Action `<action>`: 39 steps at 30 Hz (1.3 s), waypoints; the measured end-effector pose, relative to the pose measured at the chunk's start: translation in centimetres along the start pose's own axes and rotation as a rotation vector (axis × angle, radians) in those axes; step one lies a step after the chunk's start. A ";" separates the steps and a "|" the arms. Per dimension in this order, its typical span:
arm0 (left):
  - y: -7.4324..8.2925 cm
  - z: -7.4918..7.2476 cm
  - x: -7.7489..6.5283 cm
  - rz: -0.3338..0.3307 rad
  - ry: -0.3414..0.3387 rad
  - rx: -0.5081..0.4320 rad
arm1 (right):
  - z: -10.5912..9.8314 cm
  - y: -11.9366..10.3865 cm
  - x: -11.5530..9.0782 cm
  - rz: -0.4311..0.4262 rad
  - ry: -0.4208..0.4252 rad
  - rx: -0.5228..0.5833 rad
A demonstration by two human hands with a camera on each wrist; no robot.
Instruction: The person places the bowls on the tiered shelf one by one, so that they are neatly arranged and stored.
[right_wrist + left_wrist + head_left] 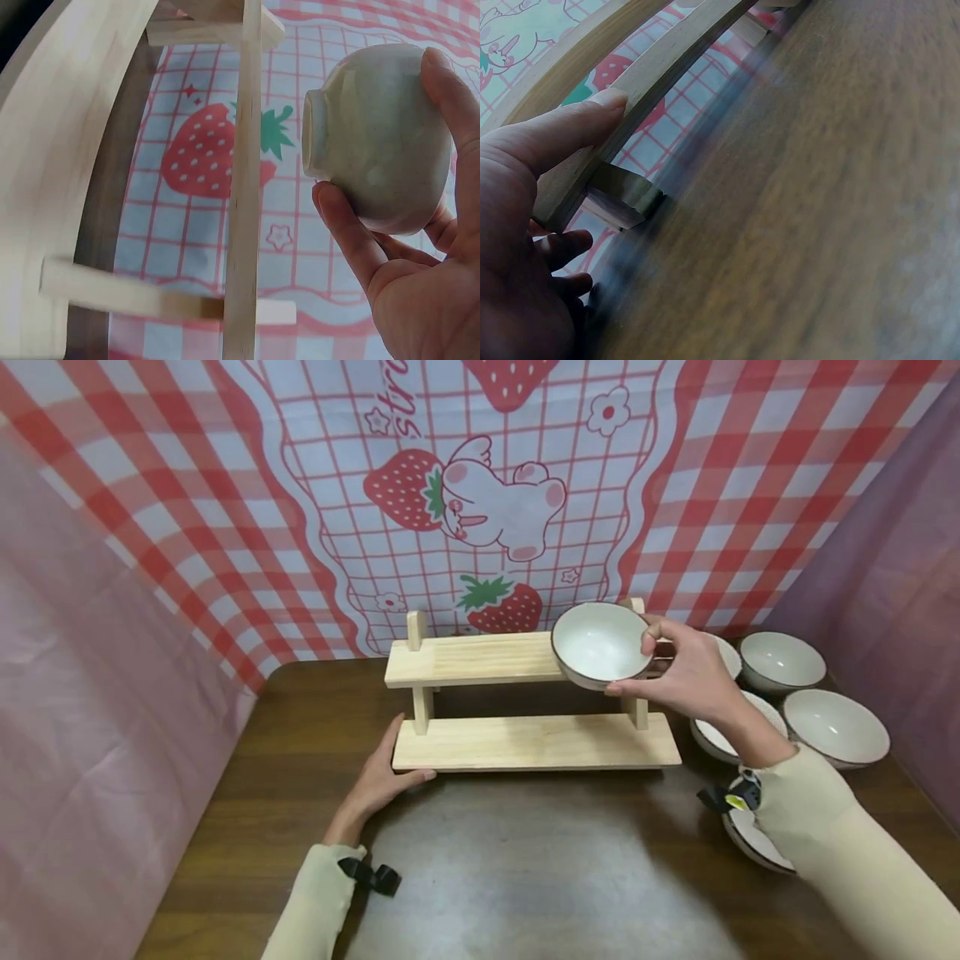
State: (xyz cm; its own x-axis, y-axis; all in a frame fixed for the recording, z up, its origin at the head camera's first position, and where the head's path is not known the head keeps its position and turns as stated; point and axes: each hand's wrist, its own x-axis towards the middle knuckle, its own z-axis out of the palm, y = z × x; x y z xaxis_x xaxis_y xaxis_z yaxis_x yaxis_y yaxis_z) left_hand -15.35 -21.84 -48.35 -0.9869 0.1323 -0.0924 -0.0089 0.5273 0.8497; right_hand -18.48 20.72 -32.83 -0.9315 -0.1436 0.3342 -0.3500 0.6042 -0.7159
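Note:
My right hand [693, 672] holds a white bowl [600, 643] with a dark rim, thumb and fingers at its right side. In the head view the bowl overlaps the right part of the upper board of a two-tier wooden rack [480, 660]. From the right wrist view, the bowl's foot [319, 133] is apart from the upper board [244, 210]. My left hand [378, 781] grips the left end of the rack's lower board [536, 743]. Its thumb [592, 112] lies along the board's front edge, and other fingers curl near the end.
Several similar bowls stand on the brown table [480, 860] at the right, among them a back bowl [782, 660] and a right bowl [836, 727]. Another bowl [757, 839] is partly hidden under my right sleeve. A strawberry-print cloth [502, 510] hangs behind the rack.

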 end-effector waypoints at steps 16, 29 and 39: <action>0.0 0.1 -0.1 -0.017 0.006 -0.012 | 6.7 -3.0 4.7 -0.029 -0.106 0.085; 0.2 0.1 0.0 -0.008 0.009 -0.012 | 9.9 -3.9 6.7 -0.070 -0.114 0.082; 0.1 0.1 0.0 -0.003 0.007 -0.008 | 12.4 -5.3 7.9 -0.090 -0.119 0.053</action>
State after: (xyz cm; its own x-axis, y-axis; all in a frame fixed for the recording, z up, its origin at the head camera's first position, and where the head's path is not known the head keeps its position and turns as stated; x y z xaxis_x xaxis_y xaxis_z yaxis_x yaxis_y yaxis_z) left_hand -15.33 -21.75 -48.35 -0.9879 0.1253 -0.0912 -0.0127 0.5209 0.8535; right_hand -25.19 6.65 -34.04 -0.9003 -0.2893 0.3252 -0.4341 0.5428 -0.7190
